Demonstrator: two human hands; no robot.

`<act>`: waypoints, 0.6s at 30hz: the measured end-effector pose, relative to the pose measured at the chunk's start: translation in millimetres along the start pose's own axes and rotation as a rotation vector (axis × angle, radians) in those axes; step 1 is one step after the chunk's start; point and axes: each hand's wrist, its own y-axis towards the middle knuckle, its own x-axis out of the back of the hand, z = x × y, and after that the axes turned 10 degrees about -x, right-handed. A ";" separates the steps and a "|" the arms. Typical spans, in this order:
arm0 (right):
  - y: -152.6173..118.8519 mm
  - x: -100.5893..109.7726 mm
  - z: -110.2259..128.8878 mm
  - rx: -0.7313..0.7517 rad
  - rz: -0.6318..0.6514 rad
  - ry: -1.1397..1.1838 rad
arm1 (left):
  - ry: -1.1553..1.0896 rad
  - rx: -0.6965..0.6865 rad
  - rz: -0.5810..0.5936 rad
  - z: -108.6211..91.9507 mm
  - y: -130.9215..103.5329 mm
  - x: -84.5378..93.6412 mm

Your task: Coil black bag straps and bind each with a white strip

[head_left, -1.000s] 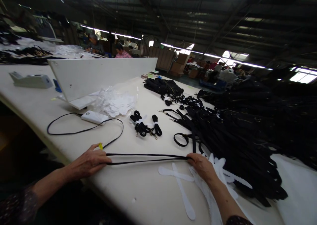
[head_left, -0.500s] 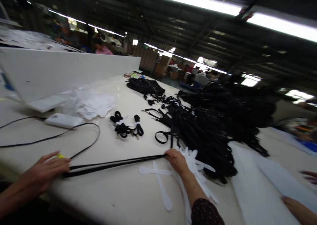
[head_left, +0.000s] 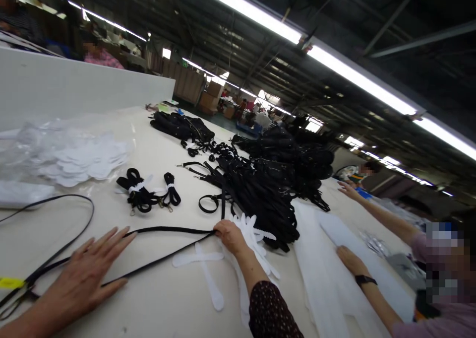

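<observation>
A long black strap runs in two strands across the white table between my hands. My right hand pinches it at its right end, beside loose white paper-like strips. Fingers spread and stretched out, my left hand lies over the two strands, which come apart there. At the lower left the strap continues in loose loops near a yellow strip. Past my hands lie two coiled strap bundles, a larger one and a smaller one, each bound with a white band.
A heap of black straps spreads beyond my right hand. Clear plastic bags with white pieces lie left, before a white partition. At right, a co-worker's hand rests on white sheets; their other arm reaches across the table.
My left hand has gone from closed on the strap's left end to spread flat over it. The two strands have parted. The view has swung right, bringing more of the co-worker in.
</observation>
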 end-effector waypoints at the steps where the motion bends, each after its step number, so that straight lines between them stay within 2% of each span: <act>1: -1.1 0.8 0.2 0.008 -0.007 0.002 | 0.011 -0.016 0.016 -2.5 11.9 -7.0; 3: -3.8 2.0 0.4 0.019 -0.026 0.011 | 0.006 -0.001 0.040 -2.2 29.9 -18.7; 5: -7.0 2.6 0.3 0.028 -0.048 0.032 | -0.053 0.035 0.069 3.4 38.2 -25.4; 9: -16.6 5.2 5.5 0.019 -0.124 0.103 | -0.198 0.085 0.090 17.4 31.4 -25.3; 12: -32.4 6.1 25.7 0.013 -0.190 0.151 | -0.234 0.124 0.070 24.5 23.3 -20.1; 14: -49.2 3.7 48.9 0.131 -0.155 0.179 | -0.258 0.127 0.071 28.5 21.3 -18.2; 17: -77.3 -4.4 86.2 0.401 -0.022 0.146 | -0.275 0.129 0.079 36.2 19.7 -22.4; 18: -84.8 -7.4 95.2 0.427 0.001 0.108 | -0.273 0.128 0.070 39.3 18.7 -25.7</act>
